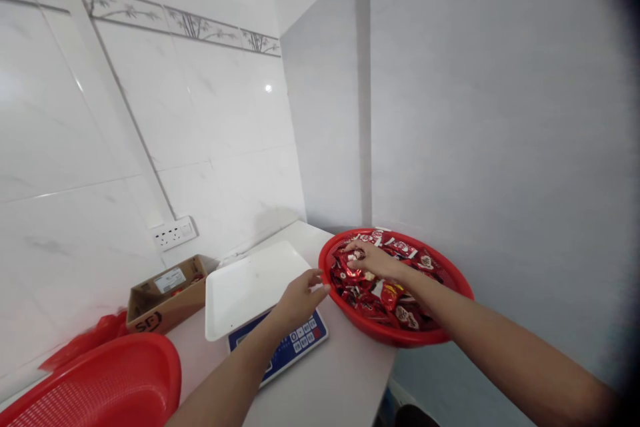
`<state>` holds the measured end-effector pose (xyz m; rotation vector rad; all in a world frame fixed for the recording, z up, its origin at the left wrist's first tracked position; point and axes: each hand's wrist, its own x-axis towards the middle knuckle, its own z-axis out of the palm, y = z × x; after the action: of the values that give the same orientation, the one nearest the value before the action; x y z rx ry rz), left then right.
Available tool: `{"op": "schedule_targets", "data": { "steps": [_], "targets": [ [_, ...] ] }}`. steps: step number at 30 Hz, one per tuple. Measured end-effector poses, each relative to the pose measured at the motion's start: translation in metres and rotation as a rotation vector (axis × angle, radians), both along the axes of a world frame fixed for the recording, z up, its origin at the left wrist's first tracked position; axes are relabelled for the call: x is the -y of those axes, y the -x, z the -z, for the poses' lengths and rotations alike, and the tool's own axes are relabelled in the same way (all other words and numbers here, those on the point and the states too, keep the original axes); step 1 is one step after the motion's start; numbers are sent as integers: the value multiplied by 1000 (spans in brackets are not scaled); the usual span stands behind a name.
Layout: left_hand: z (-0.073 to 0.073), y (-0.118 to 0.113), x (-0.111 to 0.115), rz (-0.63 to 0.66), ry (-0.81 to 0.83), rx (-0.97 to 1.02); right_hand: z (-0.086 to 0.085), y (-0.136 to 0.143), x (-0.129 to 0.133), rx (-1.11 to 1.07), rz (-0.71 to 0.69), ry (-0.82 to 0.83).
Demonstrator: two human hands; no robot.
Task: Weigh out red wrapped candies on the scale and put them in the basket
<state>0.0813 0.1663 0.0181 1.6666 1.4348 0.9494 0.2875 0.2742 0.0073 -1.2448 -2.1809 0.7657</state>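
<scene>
My right hand (374,260) reaches into a red plastic basket (463,280) at the right of the table. Its fingers are curled round a small red candy packet (354,269) near the basket's left side. Many more shiny red wrapped candies (406,315) fill the basket, some with white or yellow print. My left hand (299,297) is held over the front of a digital scale (305,340), beside the basket's left rim. Its fingers and thumb are apart, with nothing between them. The scale's white weighing tray (255,287) is bare; my left forearm hides part of the keypad.
A cardboard box (165,303) with some items inside stands left of the scale. Another red basket (135,380) is at the lower left, with a red plastic bag (93,340) behind it. Walls close in the table (325,387) at the back; a socket (173,233) is on the tiles.
</scene>
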Motion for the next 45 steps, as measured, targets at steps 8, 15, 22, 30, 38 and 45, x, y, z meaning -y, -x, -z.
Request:
{"op": "schedule_targets", "data": {
  "steps": [8,15,22,30,38,45],
  "targets": [
    [2,-41,-20,12,278,736,-27,23,45,-456,-209,321],
    [12,-20,-21,-112,226,834,-22,44,53,-380,-233,275],
    [7,13,-11,-217,150,647,-15,50,37,-276,-238,247],
    [10,119,-10,-545,47,31,5,-13,-9,91,94,-8],
    [21,151,-12,-633,190,-340,23,-28,-10,335,94,-36],
    [7,146,-4,-519,192,-722,21,-29,-13,422,156,-59]
  ]
}}
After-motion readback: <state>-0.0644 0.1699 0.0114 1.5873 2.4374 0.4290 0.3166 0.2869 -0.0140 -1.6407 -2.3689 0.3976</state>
